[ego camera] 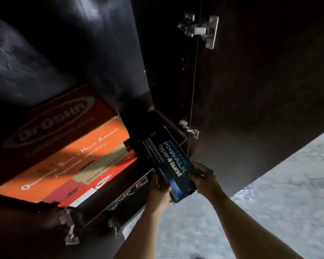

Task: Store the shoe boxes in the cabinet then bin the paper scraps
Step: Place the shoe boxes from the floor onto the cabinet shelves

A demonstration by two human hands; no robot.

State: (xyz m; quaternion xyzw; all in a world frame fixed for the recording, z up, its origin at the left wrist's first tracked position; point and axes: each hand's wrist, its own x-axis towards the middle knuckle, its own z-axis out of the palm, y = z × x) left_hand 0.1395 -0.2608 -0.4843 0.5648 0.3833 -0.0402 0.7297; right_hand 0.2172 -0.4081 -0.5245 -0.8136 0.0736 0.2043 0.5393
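I grip the black shoe box (pixel 168 165) in both hands, left (pixel 160 187) and right (pixel 207 179), ready to slide it into the cabinet (pixel 251 90) beside the orange box (pixel 67 146).

Both bare arms reach forward, left hand (pixel 160 189) and right hand (pixel 206 179) clasped close together

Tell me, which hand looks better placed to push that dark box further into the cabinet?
Probably the right hand: it grips the near end of the dark box, behind it in line with the cabinet gap. The left hand holds the box's side beside the orange boxes, suited more to steadying.
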